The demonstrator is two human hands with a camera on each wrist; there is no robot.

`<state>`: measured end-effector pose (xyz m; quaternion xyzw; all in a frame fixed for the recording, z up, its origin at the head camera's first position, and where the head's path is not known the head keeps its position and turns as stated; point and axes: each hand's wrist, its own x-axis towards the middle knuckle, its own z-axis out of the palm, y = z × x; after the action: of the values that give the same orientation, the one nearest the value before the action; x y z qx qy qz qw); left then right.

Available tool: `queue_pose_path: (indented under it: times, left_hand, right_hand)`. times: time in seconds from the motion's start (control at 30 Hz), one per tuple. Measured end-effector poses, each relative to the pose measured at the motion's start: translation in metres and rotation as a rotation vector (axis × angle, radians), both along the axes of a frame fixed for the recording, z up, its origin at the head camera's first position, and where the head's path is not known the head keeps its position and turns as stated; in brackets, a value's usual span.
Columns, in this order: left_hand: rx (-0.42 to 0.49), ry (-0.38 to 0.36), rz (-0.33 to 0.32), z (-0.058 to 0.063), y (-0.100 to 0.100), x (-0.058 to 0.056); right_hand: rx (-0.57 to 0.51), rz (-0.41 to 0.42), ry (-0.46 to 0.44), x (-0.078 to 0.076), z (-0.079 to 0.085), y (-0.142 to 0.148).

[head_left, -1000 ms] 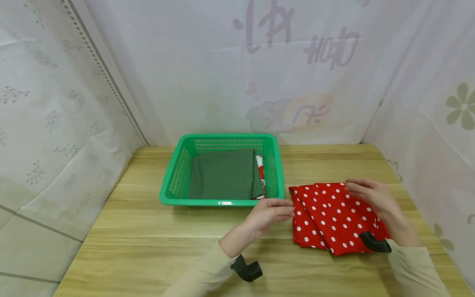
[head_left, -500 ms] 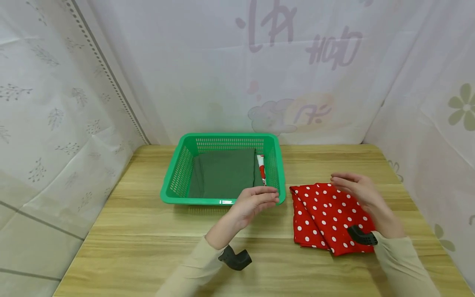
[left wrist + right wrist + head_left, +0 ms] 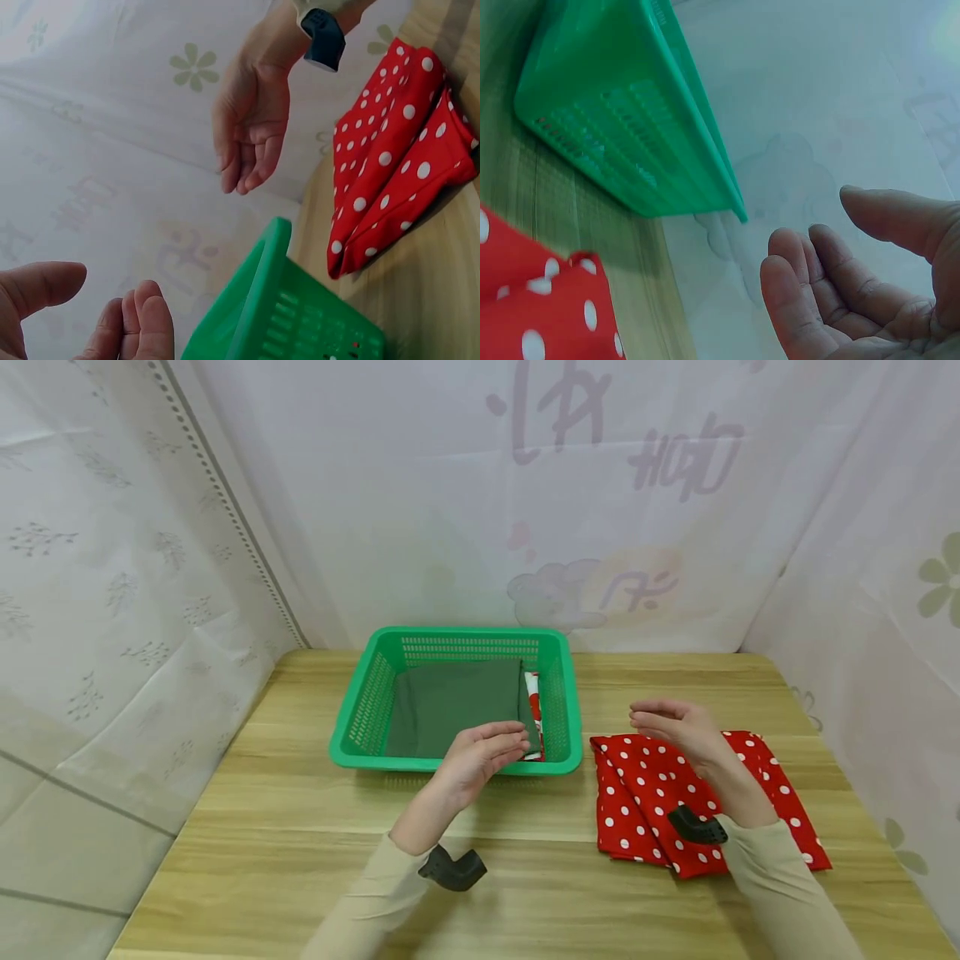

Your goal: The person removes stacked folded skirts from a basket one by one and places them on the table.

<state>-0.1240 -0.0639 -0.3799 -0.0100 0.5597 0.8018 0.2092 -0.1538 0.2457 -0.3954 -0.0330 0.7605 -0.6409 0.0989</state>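
Observation:
A green plastic basket (image 3: 454, 765) stands on the wooden table with a folded dark green cloth (image 3: 457, 702) inside. Along the basket's right inner side shows a strip of red and white cloth (image 3: 535, 697). My left hand (image 3: 480, 760) hovers over the basket's front rim, its fingers relaxed and holding nothing. To the right lies a folded red cloth with white dots (image 3: 630, 810). Above its far edge my right hand (image 3: 686, 735) hangs in the air, fingers loosely bent, thumb apart from them in the right wrist view. Part of the dotted cloth is hidden behind that hand and forearm.
Black curved camera mounts (image 3: 453, 868) sit at both wrists. White patterned sheets (image 3: 420, 527) hang behind and at both sides of the wooden table (image 3: 300, 843). A strip of bare tabletop separates the basket from the dotted cloth.
Both hands have moved left: the left one from beside the dotted cloth to the basket's front rim, the right one across the dotted cloth, uncovering its right part. The cloths lie as before.

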Motion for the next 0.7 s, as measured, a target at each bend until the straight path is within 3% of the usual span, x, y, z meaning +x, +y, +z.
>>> queue_pose_path:
  times: [0.4, 0.7]
  left_hand:
    - [-0.055, 0.009, 0.118, 0.001, -0.025, -0.005]
    - [-0.057, -0.019, 0.168, 0.003, -0.043, -0.011]
  right_hand:
    - [0.007, 0.070, -0.003, -0.012, 0.002, -0.038]
    - [0.081, 0.123, -0.002, -0.019, 0.006, -0.059]
